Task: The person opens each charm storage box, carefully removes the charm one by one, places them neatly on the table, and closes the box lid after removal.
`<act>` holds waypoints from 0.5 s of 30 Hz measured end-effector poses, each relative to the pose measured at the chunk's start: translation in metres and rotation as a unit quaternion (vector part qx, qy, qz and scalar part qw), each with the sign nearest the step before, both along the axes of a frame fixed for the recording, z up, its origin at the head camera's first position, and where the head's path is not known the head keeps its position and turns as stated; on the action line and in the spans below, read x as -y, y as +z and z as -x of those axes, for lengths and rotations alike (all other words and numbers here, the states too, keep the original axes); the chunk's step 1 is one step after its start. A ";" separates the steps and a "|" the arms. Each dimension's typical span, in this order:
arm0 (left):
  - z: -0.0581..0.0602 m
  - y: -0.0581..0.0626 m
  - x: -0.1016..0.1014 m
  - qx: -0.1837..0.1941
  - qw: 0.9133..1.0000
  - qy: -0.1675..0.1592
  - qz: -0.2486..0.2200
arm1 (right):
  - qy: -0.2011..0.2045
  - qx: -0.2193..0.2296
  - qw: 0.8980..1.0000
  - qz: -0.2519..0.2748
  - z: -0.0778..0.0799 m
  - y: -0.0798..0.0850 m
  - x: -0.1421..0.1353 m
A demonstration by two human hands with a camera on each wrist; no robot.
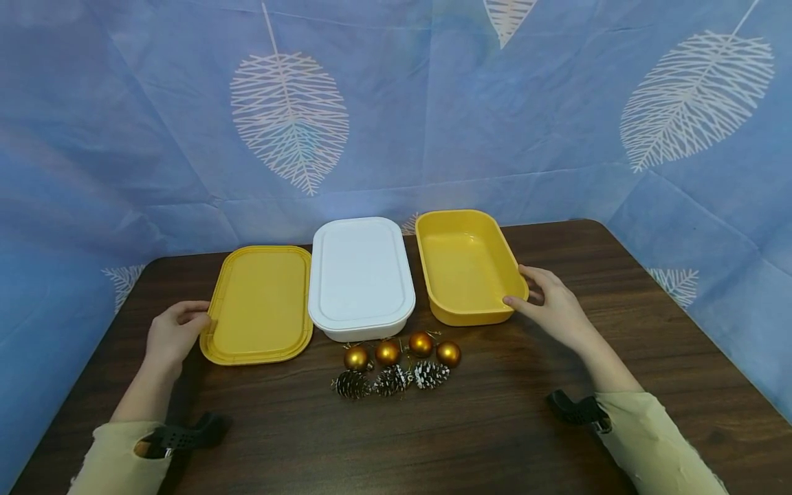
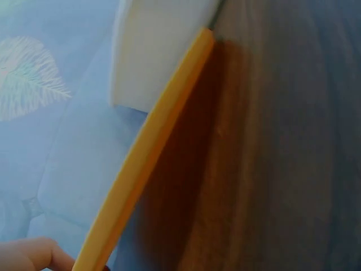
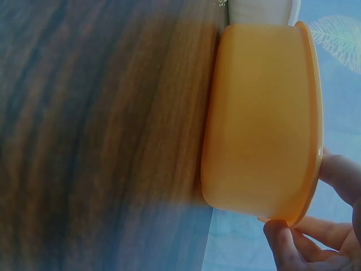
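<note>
At the left, my left hand (image 1: 173, 333) pinches the left edge of a flat yellow lid (image 1: 260, 302). Seen edge-on in the left wrist view, the lid (image 2: 144, 149) slants up from the table towards the fingers, with a dark shadow under it. My right hand (image 1: 551, 306) grips the front right corner of an open yellow plastic box (image 1: 467, 271), thumb at the rim and fingers along the outer side. The box holds nothing. In the right wrist view its wall (image 3: 259, 118) stands on the wood, and the fingertips show at the rim.
Between lid and box stands a white box with a white lid (image 1: 361, 275). In front of it lie several gold ball ornaments (image 1: 388, 352) and three pine cones (image 1: 391, 380) with whitish tips. A blue leaf-patterned cloth (image 1: 383, 103) hangs behind the dark wooden table (image 1: 371, 447).
</note>
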State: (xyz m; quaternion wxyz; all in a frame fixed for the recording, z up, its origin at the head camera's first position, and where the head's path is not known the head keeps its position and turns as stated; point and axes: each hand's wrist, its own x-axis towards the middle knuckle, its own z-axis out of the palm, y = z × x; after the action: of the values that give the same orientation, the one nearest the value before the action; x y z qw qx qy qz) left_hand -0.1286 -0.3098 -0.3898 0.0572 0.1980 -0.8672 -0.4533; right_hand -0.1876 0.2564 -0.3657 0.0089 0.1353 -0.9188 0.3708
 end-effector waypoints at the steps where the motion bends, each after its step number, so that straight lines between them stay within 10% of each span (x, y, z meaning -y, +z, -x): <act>1: 0.000 0.001 0.000 -0.002 1.000 0.006 -0.018 | 0.000 0.000 1.000 0.000 0.000 0.000 0.000; 6: 0.001 0.008 0.004 -0.020 0.989 0.002 -0.149 | 0.000 -0.002 1.000 -0.002 0.000 0.000 0.001; 15: -0.003 0.022 0.005 -0.045 0.933 -0.046 -0.355 | 0.000 -0.008 1.000 0.000 0.000 -0.001 0.001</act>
State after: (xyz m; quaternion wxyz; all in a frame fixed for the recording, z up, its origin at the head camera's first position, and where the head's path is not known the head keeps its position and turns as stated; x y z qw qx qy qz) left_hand -0.1260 -0.3149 -0.3683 0.0012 0.1445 -0.6548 -0.7418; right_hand -0.1879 0.2555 -0.3665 0.0161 0.1378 -0.9185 0.3702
